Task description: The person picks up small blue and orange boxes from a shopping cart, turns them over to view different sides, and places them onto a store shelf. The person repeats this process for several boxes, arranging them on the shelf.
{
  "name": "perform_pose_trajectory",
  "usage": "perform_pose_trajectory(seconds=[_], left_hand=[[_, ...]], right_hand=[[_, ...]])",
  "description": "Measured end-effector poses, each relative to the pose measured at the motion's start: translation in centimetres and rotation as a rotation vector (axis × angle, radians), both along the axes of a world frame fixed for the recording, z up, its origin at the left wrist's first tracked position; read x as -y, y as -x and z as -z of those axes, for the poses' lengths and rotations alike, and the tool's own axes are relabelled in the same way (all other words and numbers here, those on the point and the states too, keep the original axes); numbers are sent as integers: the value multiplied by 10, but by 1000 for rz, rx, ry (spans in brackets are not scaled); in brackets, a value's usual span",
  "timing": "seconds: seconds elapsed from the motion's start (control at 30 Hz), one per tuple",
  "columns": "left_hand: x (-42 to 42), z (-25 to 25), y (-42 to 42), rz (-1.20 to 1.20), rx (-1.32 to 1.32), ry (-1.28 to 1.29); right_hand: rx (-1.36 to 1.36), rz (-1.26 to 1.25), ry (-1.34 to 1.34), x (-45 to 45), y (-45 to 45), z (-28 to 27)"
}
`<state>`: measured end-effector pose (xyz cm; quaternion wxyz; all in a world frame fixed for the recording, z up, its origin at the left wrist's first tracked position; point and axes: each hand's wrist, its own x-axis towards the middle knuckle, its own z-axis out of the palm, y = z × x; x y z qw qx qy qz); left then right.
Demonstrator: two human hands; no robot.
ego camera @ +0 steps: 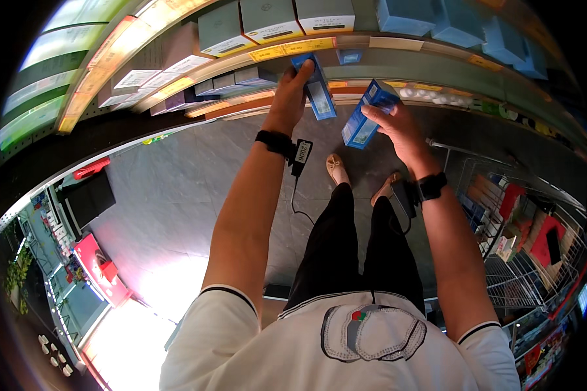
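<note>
My left hand (293,90) grips a slim blue carton (320,97) near its upper end, the thumb across its face. To the right of it, my right hand (394,119) holds a similar blue carton (359,128), tilted, with one side panel showing. The two cartons are apart, in front of the store shelves. A small blue box (349,56) lies on the shelf just beyond the left carton. Both wrists wear black bands with small devices.
Shelves with a price-label rail (293,48) cross the top, bearing green-grey boxes (271,19) and light blue boxes (406,17). A wire shopping cart (513,281) with goods stands at the right. Grey floor tiles (176,181) lie below; a red-and-white display (100,269) is at left.
</note>
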<state>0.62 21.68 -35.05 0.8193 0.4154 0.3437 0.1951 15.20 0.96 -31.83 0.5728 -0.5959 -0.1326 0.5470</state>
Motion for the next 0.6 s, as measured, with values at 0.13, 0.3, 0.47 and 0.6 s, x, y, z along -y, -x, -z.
perform_pose_trajectory(seconds=[0.13,0.3,0.47,0.6], left_hand=[[-13,9,-1,7,-50,-77],[-21,13,-1,45,-70,-219],[-27,-4,3,170,-189,-296],[-32,-11,9,230,-260,-305]], right_hand=[[150,-14,-7,-9,-2,6],[290,9,-66,-27,1,13],[357,-50,-107,-43,-4,35],[428,-109,-134,-56,-6,33]])
